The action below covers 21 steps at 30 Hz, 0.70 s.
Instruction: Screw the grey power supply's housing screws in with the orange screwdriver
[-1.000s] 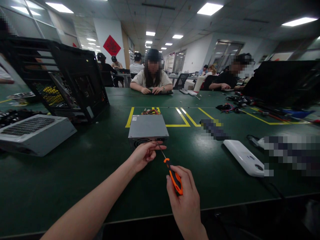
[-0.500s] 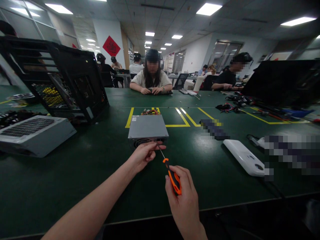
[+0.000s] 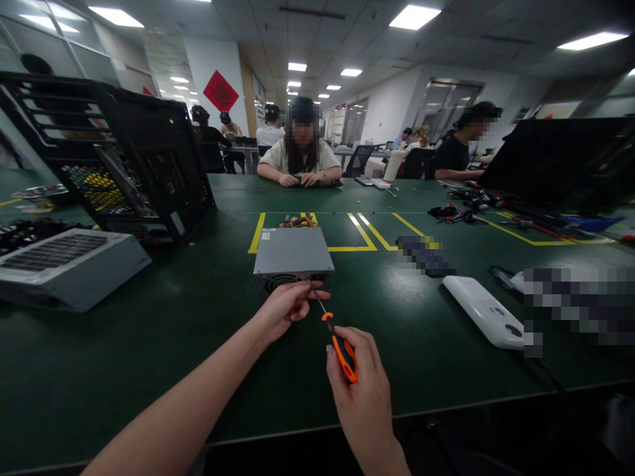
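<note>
A grey metal power supply unit (image 3: 294,251) lies on the green table, with a fan grille in its near face and colored cables (image 3: 297,222) behind it. My right hand (image 3: 364,383) grips an orange and black screwdriver (image 3: 343,350) by the handle, its shaft slanting up and left to the unit's near face. At the screwdriver's tip is my left hand (image 3: 288,307), its fingers closed close to the shaft and against the unit's near face. Whether a screw sits between those fingers is too small to tell. They also cover part of the grille.
A black computer case (image 3: 169,172) stands at the left behind a second power supply (image 3: 74,264). To the right lie a white oblong device (image 3: 481,311) and a blurred-out object (image 3: 424,256). A person (image 3: 300,149) sits across the table; cables (image 3: 451,213) lie near a dark monitor (image 3: 570,165).
The screwdriver and my right hand have shifted very slightly up and left. My left hand stays at the unit's near face. At the right, a seated person has moved an arm.
</note>
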{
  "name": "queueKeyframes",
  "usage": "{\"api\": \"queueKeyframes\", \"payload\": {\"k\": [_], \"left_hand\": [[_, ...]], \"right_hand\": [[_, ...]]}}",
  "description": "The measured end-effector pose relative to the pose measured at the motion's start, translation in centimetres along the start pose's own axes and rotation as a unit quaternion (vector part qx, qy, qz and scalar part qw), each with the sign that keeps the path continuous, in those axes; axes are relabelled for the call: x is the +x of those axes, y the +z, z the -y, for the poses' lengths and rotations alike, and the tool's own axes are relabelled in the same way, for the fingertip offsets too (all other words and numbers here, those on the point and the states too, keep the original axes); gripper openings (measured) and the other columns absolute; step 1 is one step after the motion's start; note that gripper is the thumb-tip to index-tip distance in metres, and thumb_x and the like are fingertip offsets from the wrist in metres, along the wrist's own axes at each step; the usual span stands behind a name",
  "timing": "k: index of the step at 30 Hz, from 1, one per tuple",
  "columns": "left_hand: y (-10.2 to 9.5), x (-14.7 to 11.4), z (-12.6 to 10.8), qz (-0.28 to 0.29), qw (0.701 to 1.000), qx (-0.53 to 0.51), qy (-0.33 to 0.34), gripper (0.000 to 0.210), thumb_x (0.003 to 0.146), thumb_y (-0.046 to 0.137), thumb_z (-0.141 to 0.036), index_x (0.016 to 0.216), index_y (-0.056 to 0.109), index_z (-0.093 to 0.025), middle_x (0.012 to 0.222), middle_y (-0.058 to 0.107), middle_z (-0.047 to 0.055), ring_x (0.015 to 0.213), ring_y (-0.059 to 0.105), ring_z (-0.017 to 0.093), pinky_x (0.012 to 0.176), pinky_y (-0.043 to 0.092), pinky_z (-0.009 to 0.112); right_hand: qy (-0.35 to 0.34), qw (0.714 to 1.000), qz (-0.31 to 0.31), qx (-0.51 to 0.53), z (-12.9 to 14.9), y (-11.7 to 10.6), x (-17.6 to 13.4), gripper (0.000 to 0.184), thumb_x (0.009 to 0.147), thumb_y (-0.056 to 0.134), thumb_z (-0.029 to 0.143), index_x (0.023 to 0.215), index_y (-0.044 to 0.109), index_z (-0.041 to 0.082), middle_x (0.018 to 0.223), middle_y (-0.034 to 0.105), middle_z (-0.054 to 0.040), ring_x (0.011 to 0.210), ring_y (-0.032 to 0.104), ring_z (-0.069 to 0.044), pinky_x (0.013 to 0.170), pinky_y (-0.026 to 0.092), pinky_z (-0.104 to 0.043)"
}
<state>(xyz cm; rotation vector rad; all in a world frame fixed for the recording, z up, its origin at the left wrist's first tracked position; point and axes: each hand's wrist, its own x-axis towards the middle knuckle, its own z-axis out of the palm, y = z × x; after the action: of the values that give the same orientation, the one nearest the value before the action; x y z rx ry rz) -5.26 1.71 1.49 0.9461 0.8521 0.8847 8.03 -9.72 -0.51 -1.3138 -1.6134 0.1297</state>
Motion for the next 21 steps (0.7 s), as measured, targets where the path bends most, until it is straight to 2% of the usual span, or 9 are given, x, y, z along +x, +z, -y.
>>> {"api": "queueKeyframes", "payload": {"k": [6,11,14,18,21], "left_hand": [[0.18,-0.10,-0.10,-0.011,1.000,0.001,0.001,0.026,0.085,0.048,-0.027,0.101,0.060,-0.010,0.095,0.067,0.015,0.036,0.036,0.000,0.033,0.013,0.016],[0.24,-0.05,-0.23,-0.018,1.000,-0.002,0.000,0.025,0.085,0.049,-0.027,0.100,0.061,-0.011,0.094,0.068,0.015,0.036,0.036,0.000,0.033,0.014,0.015],[0.28,-0.13,-0.26,-0.018,1.000,-0.004,0.002,0.025,0.084,0.050,-0.026,0.099,0.061,-0.010,0.094,0.068,0.015,0.036,0.036,0.000,0.032,0.014,0.015],[0.30,-0.27,-0.29,-0.015,1.000,-0.004,0.005,0.021,0.083,0.052,-0.021,0.099,0.061,-0.010,0.094,0.067,0.014,0.036,0.035,-0.001,0.032,0.014,0.014],[0.17,-0.21,-0.21,-0.008,1.000,-0.008,0.006,0.021,0.082,0.052,-0.019,0.099,0.060,-0.010,0.095,0.067,0.014,0.037,0.036,-0.001,0.032,0.015,0.013]], "right_hand": [[-0.006,1.000,-0.007,-0.014,-0.15,0.13,-0.05,0.022,0.086,0.046,0.021,0.108,0.049,0.020,0.098,0.056,-0.0070,0.089,0.060,-0.016,0.072,0.054,-0.029],[-0.054,0.996,-0.038,-0.067,-0.15,0.29,0.01,0.020,0.084,0.047,0.015,0.102,0.054,0.021,0.101,0.054,-0.0076,0.094,0.057,-0.018,0.078,0.052,-0.033],[-0.068,0.995,-0.030,-0.070,-0.02,0.19,-0.02,0.021,0.084,0.049,0.018,0.104,0.054,0.021,0.101,0.054,-0.0082,0.094,0.056,-0.018,0.079,0.051,-0.034],[-0.047,0.997,0.000,-0.061,0.01,0.20,-0.01,0.027,0.086,0.046,0.019,0.112,0.049,0.018,0.099,0.057,-0.0087,0.092,0.056,-0.018,0.077,0.052,-0.033],[-0.060,0.994,-0.008,-0.090,-0.09,0.28,0.12,0.024,0.084,0.046,0.015,0.106,0.053,0.018,0.097,0.058,-0.0082,0.089,0.057,-0.018,0.075,0.052,-0.034]]}}
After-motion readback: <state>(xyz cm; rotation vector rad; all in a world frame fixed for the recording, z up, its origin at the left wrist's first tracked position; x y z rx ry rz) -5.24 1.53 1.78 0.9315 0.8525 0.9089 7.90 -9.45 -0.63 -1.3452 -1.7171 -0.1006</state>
